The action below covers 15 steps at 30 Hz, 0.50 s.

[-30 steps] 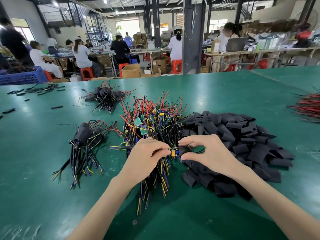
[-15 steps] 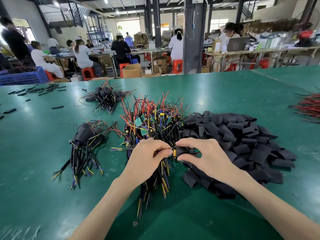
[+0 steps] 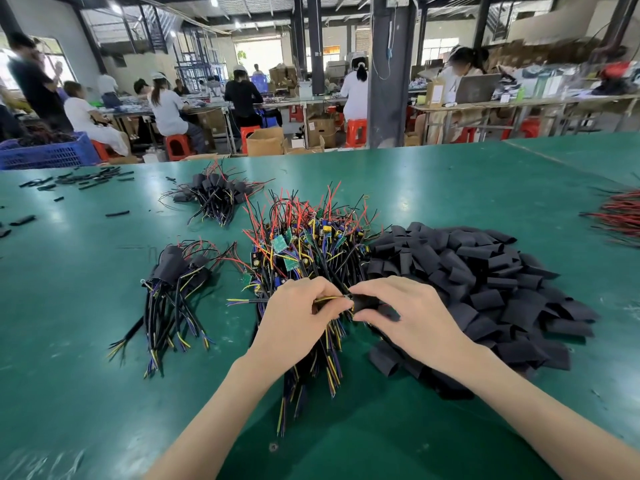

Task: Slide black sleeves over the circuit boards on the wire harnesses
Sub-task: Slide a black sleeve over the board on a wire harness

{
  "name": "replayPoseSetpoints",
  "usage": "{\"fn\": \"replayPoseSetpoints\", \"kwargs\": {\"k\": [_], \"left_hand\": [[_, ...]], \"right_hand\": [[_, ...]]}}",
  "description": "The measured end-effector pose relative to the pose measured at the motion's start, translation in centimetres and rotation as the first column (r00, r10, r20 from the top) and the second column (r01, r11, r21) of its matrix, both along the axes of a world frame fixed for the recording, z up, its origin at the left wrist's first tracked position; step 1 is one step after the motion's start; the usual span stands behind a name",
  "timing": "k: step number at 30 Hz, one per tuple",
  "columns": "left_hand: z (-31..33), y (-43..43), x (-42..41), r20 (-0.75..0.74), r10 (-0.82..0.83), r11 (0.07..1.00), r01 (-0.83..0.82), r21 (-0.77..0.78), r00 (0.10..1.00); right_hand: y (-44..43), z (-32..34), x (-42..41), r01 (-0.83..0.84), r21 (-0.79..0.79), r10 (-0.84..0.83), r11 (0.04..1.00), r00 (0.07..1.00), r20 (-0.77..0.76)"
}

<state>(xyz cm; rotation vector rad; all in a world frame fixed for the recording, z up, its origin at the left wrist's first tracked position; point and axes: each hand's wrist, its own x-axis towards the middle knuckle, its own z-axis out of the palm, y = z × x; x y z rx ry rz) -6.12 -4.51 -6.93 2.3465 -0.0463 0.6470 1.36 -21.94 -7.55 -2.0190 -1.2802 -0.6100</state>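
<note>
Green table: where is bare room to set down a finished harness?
Bare green table lies near-left, in front of the sleeved bundle, and far right, between the sleeve pile and the red wires. The centre is crowded: the harness pile touches the sleeve pile, where the left hand holds a harness and the right hand a sleeve.

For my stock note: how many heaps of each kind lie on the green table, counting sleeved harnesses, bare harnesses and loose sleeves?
Sleeved harness heaps: 2
Bare harness heaps: 1
Loose sleeve heaps: 1
Total: 4
</note>
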Motion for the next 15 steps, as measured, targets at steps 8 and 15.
{"fn": "replayPoseSetpoints", "kwargs": {"k": [8, 15], "left_hand": [[0.19, -0.14, -0.06, 0.026, -0.090, 0.994, 0.092, -0.063, 0.996], [-0.54, -0.53, 0.37, 0.019, -0.036, 0.993, 0.038, -0.111, 0.999]], "right_hand": [[-0.44, 0.61, 0.42, -0.043, 0.054, 0.056, 0.998, 0.961, -0.272], [-0.10, -0.09, -0.16, 0.016, 0.037, -0.012, 0.999, 0.993, -0.117]]}}
